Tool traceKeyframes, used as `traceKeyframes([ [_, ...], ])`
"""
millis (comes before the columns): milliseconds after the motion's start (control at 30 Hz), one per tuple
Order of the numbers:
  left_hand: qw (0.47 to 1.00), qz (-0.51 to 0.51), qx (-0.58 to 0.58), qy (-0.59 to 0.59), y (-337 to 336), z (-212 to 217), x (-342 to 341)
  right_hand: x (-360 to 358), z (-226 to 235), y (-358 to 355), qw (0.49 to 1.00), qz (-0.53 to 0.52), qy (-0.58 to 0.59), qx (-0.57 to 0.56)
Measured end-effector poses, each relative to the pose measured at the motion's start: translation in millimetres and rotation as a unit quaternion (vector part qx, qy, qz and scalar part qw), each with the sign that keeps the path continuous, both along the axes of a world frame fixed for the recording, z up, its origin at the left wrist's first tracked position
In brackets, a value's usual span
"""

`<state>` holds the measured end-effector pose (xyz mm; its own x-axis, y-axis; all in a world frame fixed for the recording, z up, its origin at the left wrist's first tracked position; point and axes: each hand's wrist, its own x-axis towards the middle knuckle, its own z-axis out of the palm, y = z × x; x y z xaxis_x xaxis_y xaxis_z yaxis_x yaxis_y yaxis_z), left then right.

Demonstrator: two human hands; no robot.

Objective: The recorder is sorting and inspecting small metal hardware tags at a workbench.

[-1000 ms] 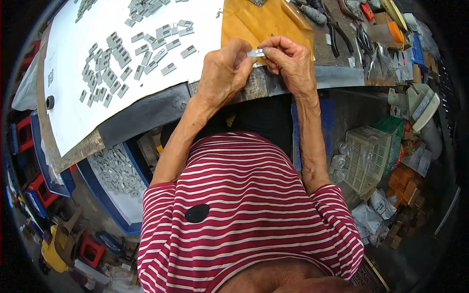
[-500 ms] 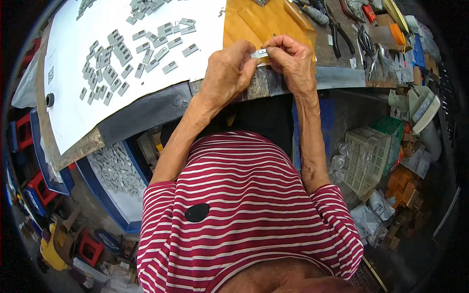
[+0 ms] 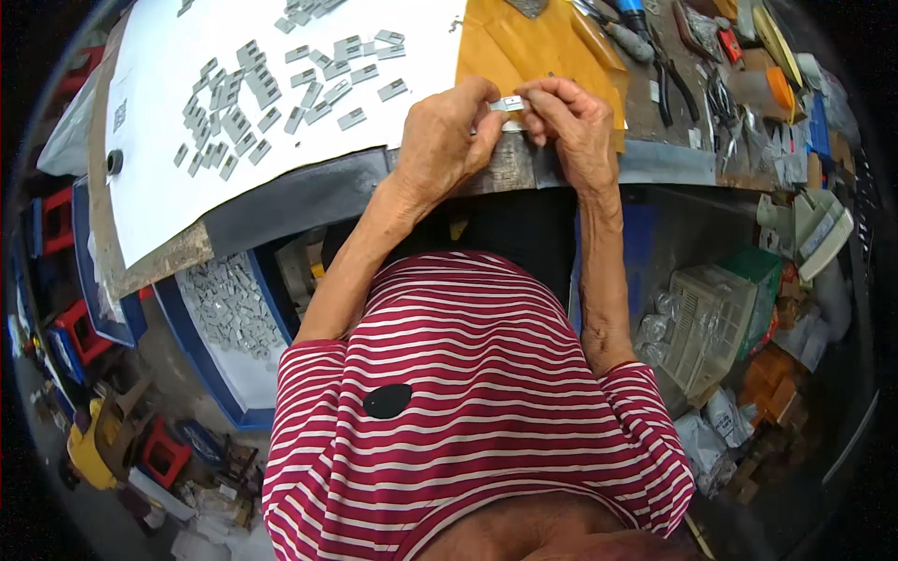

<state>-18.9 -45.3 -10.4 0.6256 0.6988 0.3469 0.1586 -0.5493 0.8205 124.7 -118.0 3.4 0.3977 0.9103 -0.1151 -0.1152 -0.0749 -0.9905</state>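
Near the table's front edge, my left hand (image 3: 444, 136) pinches a small flat grey piece (image 3: 508, 104) with a dark slot, between thumb and fingers. Close against the piece's right end is my right hand (image 3: 578, 131), its thumb and fingers drawn together; whatever they hold is too small to make out. Both hands are over the front of a yellow-brown paper sheet (image 3: 505, 51). To the left, several similar grey pieces (image 3: 352, 118) lie scattered and in rows on a white sheet (image 3: 168, 187).
Pliers (image 3: 666, 93), a blue-handled tool (image 3: 632, 17) and an orange-rimmed tub (image 3: 778, 91) lie right of the paper. Below the table's left side stands a blue tray (image 3: 198, 360) of grey pieces. A pale plastic crate (image 3: 702, 327) stands lower right.
The view has shifted, so the table appears farther right and lower. My right thumb has drawn back off the grey piece toward its right end; my left hand keeps its pinch.
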Motion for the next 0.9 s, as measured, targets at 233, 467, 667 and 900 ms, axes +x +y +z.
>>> traceKeyframes([
  [233,0.995,0.048,0.068,0.047,5.0,0.0,-29.5,1.8,4.3,-7.1,0.999,-0.034,-0.015,0.005],
  [467,0.982,0.13,0.09,0.104,13.7,1.6,-70.1,3.3,0.5,-9.8,0.999,-0.035,-0.018,0.014],
  [667,0.971,0.166,0.105,0.136,19.0,-7.7,-70.2,1.3,1.0,-9.1,0.999,-0.031,-0.037,0.012],
  [900,0.964,0.17,0.125,0.161,19.6,-10.6,-69.7,2.6,3.6,-15.4,0.998,-0.031,-0.044,0.016],
])
